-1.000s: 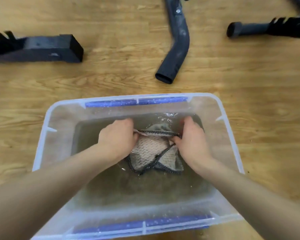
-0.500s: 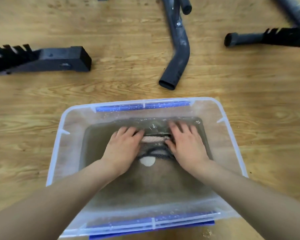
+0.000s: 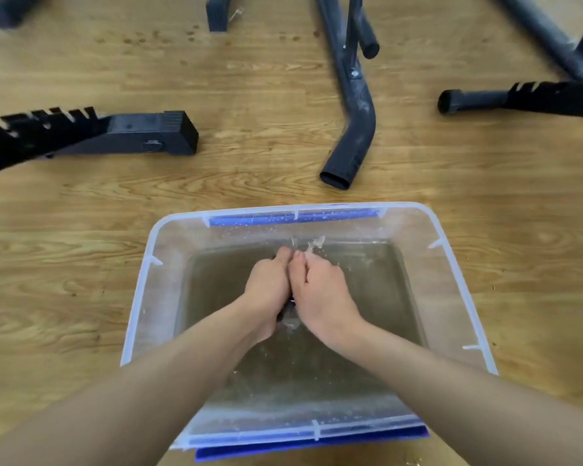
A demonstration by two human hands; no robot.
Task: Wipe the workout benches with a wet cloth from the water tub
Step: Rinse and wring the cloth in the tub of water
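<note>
Was on the wringing step: left hand point(image 3: 268, 290) and right hand point(image 3: 320, 290) pressed together, squeezing the cloth point(image 3: 288, 319) over the tub point(image 3: 451, 264). Next I'd lift it toward the benches ahead.

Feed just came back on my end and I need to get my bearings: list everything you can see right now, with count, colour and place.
water tub: one, clear plastic with blue edge strips, on the floor at centre, holding murky water
cloth: one, only a dark scrap shows between the hands, in the tub; the rest is hidden
notched bench foot: one, black, on the floor to the left
bent tube leg: one, dark grey, on the floor above the tub
capped bench foot: one, black, notched, at the right edge
frame tubes: grey, top right corner, blurred, count unclear
floor: wood grain, light brown, all around
left hand: one, in the tub, grip closed on the cloth
right hand: one, pressed against the left, grip closed on the cloth
</note>
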